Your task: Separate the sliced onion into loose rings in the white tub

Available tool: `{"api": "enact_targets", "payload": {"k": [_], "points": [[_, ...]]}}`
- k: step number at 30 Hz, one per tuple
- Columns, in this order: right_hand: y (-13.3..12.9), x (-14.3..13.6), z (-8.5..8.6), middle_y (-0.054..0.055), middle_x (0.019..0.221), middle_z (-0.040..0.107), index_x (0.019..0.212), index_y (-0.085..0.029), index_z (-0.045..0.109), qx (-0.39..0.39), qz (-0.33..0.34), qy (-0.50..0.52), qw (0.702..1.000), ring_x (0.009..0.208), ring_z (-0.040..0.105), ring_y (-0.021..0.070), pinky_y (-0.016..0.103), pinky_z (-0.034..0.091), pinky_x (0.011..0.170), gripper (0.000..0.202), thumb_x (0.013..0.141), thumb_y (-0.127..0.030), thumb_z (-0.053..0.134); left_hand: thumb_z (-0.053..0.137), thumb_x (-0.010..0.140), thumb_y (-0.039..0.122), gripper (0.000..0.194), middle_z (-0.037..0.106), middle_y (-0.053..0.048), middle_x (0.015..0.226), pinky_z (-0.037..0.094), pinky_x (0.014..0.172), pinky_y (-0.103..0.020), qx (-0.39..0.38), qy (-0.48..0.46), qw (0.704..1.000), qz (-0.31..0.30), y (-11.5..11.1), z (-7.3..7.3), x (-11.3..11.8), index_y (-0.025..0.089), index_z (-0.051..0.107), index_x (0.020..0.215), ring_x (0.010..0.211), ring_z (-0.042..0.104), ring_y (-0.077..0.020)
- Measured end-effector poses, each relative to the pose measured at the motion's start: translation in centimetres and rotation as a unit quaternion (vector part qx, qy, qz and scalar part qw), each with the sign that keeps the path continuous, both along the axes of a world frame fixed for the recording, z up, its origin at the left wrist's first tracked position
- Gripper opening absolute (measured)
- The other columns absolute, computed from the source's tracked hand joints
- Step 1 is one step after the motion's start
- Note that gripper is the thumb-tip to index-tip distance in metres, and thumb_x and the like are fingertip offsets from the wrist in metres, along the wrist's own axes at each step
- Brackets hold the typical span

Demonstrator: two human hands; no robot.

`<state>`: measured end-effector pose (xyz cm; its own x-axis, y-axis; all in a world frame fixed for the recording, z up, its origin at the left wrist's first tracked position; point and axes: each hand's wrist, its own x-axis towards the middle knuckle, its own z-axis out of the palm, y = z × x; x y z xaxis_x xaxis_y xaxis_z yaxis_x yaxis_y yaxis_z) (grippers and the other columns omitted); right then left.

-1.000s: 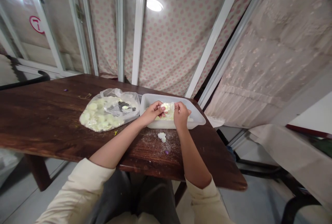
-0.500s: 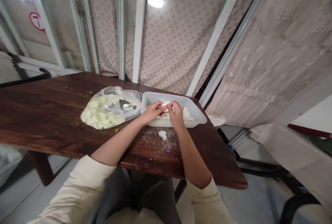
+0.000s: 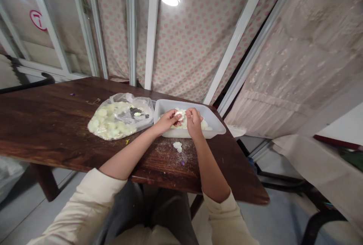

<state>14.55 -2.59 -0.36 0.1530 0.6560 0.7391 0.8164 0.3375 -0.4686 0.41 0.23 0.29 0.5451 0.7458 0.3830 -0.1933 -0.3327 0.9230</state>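
Observation:
Over a whitish plastic tub (image 3: pixel 217 124), my left hand (image 3: pixel 168 120) is closed with thumb and fingers on a white, crumbly-looking piece (image 3: pixel 180 115) that resembles a cauliflower floret. Just right of it, my right hand (image 3: pixel 194 123) has its fingers curled and pinched, a small gap from the piece. What its fingertips hold, if anything, is too small to make out. Similar pale pieces (image 3: pixel 204 124) lie in the tub, partly hidden by my hands. One loose white floret (image 3: pixel 177 146) rests on the table in front of the tub, among fine white crumbs.
A clear plastic bag (image 3: pixel 113 120) of pale yellow-green pieces lies left of the tub on the dark wooden table (image 3: pixel 56 124). Small purple and yellow scraps are scattered about. Framed glass panels with a dotted curtain (image 3: pixel 184 48) stand behind the table.
My right hand has drawn slightly away to the right from my left, opening a gap between the fingertips. The white piece stays in my left hand.

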Motion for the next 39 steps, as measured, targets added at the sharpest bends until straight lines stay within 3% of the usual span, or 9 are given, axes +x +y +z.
{"api": "enact_targets", "payload": {"k": [3,5,11,16,19,22,25,32,39], "points": [[-0.3,-0.6,0.4,-0.001,0.076,0.057,0.072,-0.019,0.049,-0.011,0.082,-0.018,0.996,0.080,0.049,0.0145,0.030,0.027,0.079,0.031,0.089,-0.041,0.034,0.054,0.075,0.049,0.036,0.054,0.002,0.063,0.039,0.059,-0.021,0.000,-0.003,1.000,-0.004,0.1,-0.1,0.0,0.014,0.047,0.078,0.057,0.049,-0.0076],[-0.3,-0.8,0.4,-0.001,0.072,0.056,0.069,-0.019,0.048,-0.004,0.085,-0.016,0.996,0.077,0.049,0.0138,0.029,0.027,0.078,0.031,0.089,-0.038,0.035,0.054,0.075,0.050,0.037,0.054,0.002,0.063,0.039,0.059,-0.021,0.001,0.001,1.000,-0.009,0.1,-0.1,0.0,0.014,0.047,0.078,0.057,0.049,-0.0075],[-0.3,-0.6,0.1,0.000,0.073,0.057,0.072,-0.018,0.053,0.035,-0.077,-0.106,0.991,0.078,0.047,0.0157,0.032,0.022,0.076,0.029,0.090,-0.033,0.036,0.056,0.072,0.051,0.039,0.054,0.002,0.064,0.038,0.059,-0.021,-0.009,0.006,1.000,-0.016,0.2,-0.2,0.2,0.014,0.046,0.078,0.056,0.048,-0.0068],[-0.4,0.2,0.2,0.003,0.082,0.058,0.080,-0.019,0.056,0.053,-0.160,-0.046,0.985,0.083,0.045,0.0187,0.033,0.021,0.076,0.029,0.089,-0.039,0.037,0.055,0.074,0.048,0.035,0.055,0.001,0.067,0.039,0.060,-0.022,-0.009,0.010,1.000,-0.014,0.0,-0.1,0.1,0.014,0.046,0.077,0.059,0.049,-0.0075],[-0.5,0.1,0.3,0.003,0.089,0.058,0.086,-0.021,0.055,0.044,-0.086,-0.029,0.995,0.089,0.045,0.0189,0.033,0.023,0.078,0.029,0.089,-0.041,0.035,0.055,0.074,0.049,0.036,0.055,0.001,0.066,0.038,0.059,-0.022,-0.006,0.005,1.000,-0.012,0.0,-0.1,0.1,0.014,0.046,0.077,0.058,0.049,-0.0074],[-0.4,-0.4,0.3,0.001,0.084,0.057,0.076,-0.020,0.054,0.011,0.011,-0.049,0.999,0.086,0.046,0.0170,0.031,0.025,0.078,0.031,0.089,-0.041,0.035,0.055,0.074,0.049,0.036,0.054,0.002,0.064,0.038,0.059,-0.022,-0.002,0.000,1.000,-0.014,0.1,-0.1,0.1,0.014,0.047,0.079,0.057,0.049,-0.0076],[-0.3,-0.8,0.2,0.000,0.077,0.057,0.072,-0.020,0.051,0.005,0.030,-0.052,0.998,0.081,0.048,0.0156,0.030,0.026,0.078,0.031,0.090,-0.039,0.035,0.055,0.074,0.049,0.036,0.054,0.002,0.064,0.039,0.060,-0.022,-0.003,0.005,1.000,-0.014,0.1,-0.2,0.1,0.014,0.047,0.080,0.058,0.050,-0.0076],[-0.5,-1.2,0.1,0.001,0.071,0.058,0.071,-0.018,0.050,0.034,-0.105,-0.133,0.985,0.077,0.047,0.0163,0.032,0.021,0.075,0.031,0.091,-0.035,0.034,0.057,0.072,0.049,0.037,0.054,0.002,0.062,0.039,0.059,-0.022,-0.005,0.006,1.000,-0.015,0.2,-0.3,0.2,0.015,0.046,0.078,0.057,0.049,-0.0072],[-0.2,0.0,0.1,0.001,0.067,0.055,0.071,-0.018,0.050,0.035,-0.159,-0.057,0.985,0.072,0.046,0.0166,0.032,0.021,0.073,0.032,0.091,-0.036,0.032,0.057,0.073,0.048,0.035,0.055,0.002,0.064,0.039,0.058,-0.020,-0.002,0.000,1.000,-0.020,-0.2,0.1,0.1,0.015,0.046,0.077,0.057,0.048,-0.0064]]}}
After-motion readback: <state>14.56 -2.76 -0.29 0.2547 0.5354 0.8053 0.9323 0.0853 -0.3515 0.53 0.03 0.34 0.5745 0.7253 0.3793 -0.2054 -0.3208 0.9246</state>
